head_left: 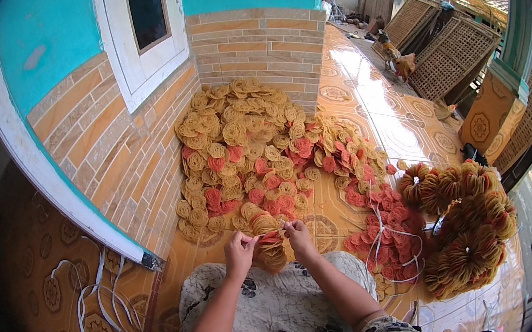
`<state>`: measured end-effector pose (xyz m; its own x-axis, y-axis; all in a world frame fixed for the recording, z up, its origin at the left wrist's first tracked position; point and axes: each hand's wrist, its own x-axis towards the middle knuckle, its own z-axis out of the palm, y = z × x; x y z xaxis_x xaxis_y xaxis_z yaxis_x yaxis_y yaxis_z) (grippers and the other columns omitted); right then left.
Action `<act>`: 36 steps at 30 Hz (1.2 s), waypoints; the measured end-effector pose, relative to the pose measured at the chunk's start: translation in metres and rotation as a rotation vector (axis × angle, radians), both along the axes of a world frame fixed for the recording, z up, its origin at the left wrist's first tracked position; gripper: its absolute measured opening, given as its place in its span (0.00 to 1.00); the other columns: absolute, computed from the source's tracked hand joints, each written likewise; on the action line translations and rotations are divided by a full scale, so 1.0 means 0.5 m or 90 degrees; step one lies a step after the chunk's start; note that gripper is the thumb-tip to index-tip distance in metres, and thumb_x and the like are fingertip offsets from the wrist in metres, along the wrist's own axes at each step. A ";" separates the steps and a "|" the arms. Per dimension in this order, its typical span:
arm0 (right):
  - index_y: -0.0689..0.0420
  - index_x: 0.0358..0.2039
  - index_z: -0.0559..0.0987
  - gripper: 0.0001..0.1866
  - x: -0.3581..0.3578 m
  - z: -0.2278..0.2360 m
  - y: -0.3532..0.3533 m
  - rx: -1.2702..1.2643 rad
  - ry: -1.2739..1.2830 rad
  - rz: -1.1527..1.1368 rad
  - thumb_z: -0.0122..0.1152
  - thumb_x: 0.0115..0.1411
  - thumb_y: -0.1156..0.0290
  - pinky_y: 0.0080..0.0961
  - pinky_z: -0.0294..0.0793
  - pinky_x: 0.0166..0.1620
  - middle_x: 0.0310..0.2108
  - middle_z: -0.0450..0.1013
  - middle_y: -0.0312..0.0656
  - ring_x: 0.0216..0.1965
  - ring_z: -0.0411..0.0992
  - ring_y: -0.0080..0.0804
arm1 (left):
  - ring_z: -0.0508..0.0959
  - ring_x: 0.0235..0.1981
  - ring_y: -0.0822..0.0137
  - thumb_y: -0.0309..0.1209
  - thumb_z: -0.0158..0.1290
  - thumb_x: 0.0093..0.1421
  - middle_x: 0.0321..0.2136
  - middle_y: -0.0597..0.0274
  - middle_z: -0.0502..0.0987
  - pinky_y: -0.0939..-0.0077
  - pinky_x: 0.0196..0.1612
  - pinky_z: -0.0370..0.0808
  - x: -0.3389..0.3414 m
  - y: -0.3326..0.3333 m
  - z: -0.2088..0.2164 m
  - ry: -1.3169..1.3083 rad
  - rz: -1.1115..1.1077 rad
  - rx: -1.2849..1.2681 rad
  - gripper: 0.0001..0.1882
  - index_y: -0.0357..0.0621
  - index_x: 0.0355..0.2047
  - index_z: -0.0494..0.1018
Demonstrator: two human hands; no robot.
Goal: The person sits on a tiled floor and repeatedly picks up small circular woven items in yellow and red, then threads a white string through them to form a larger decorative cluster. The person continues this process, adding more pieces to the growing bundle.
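- Head view: my left hand [241,251] has thumb and fingertips pinched on a thin pale string [270,232]; contact point too small to make out fully.
- My right hand [299,239] likewise pinches the string, on the other side, fingers curled in.
- Between my hands, at the front of my lap [276,309]: a bundle [269,255] of yellow lacy discs, with pink ones near its top. Lap cloth pale, dark-patterned.
- Ahead, a heap of loose yellow discs [240,113] fills the corner of the tiled floor [326,208] where two walls meet; it spreads toward me, pink discs mixed in.
- Right of my right hand, loose pink discs [387,218] lie on the floor, a white cord [379,241] looped over them.
- Beyond these, toward the floor's right edge: tied bundles [469,254], yellow-brown with reddish parts, set close together.
- Floor at left, past the end of the wall [90,120]: white strips [100,296], loosely tangled.
- Far right, outside the floor's edge: woven racks [457,56] leaning, chickens [404,66] just beside them.
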<state>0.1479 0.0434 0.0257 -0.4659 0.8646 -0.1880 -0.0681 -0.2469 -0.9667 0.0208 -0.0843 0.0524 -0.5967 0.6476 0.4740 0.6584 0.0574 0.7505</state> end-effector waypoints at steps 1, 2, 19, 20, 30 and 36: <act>0.58 0.31 0.72 0.09 0.006 -0.015 0.010 -0.047 -0.001 -0.042 0.52 0.65 0.67 0.19 0.57 0.24 0.21 0.63 0.29 0.19 0.57 0.18 | 0.73 0.21 0.56 0.28 0.64 0.50 0.18 0.54 0.71 0.66 0.26 0.68 -0.008 -0.016 -0.011 -0.156 0.028 -0.087 0.16 0.36 0.19 0.66; 0.58 0.31 0.72 0.08 0.014 -0.027 0.017 -0.088 -0.021 -0.007 0.52 0.65 0.68 0.19 0.57 0.25 0.21 0.63 0.29 0.20 0.57 0.18 | 0.72 0.20 0.60 0.29 0.65 0.49 0.19 0.53 0.72 0.68 0.26 0.68 -0.020 -0.025 -0.019 -0.185 0.038 -0.114 0.16 0.35 0.19 0.67; 0.63 0.34 0.76 0.11 -0.017 0.118 0.006 0.460 -0.026 0.202 0.63 0.58 0.67 0.26 0.67 0.46 0.38 0.68 0.44 0.42 0.69 0.34 | 0.76 0.31 0.78 0.25 0.53 0.62 0.30 0.65 0.77 0.84 0.36 0.73 -0.032 0.053 0.027 -0.469 -0.311 -0.070 0.03 0.39 0.35 0.71; 0.63 0.34 0.76 0.11 -0.019 0.119 0.004 0.494 -0.045 0.215 0.62 0.58 0.67 0.28 0.67 0.46 0.38 0.69 0.44 0.43 0.69 0.34 | 0.76 0.31 0.78 0.25 0.53 0.62 0.30 0.66 0.77 0.84 0.36 0.73 -0.032 0.053 0.025 -0.443 -0.317 -0.079 0.03 0.39 0.35 0.72; 0.64 0.34 0.74 0.08 -0.021 0.102 0.005 0.290 -0.147 0.280 0.57 0.63 0.71 0.21 0.73 0.37 0.34 0.71 0.40 0.33 0.73 0.23 | 0.76 0.31 0.76 0.24 0.53 0.62 0.30 0.62 0.78 0.83 0.37 0.73 -0.032 0.037 0.012 -0.613 -0.294 0.042 0.04 0.37 0.36 0.74; 0.64 0.31 0.74 0.04 -0.003 0.111 -0.020 0.549 -0.043 0.193 0.57 0.59 0.76 0.29 0.71 0.36 0.30 0.70 0.46 0.31 0.72 0.40 | 0.78 0.32 0.74 0.23 0.55 0.60 0.31 0.60 0.79 0.82 0.37 0.74 -0.039 0.023 0.016 -0.693 -0.261 -0.005 0.02 0.38 0.32 0.74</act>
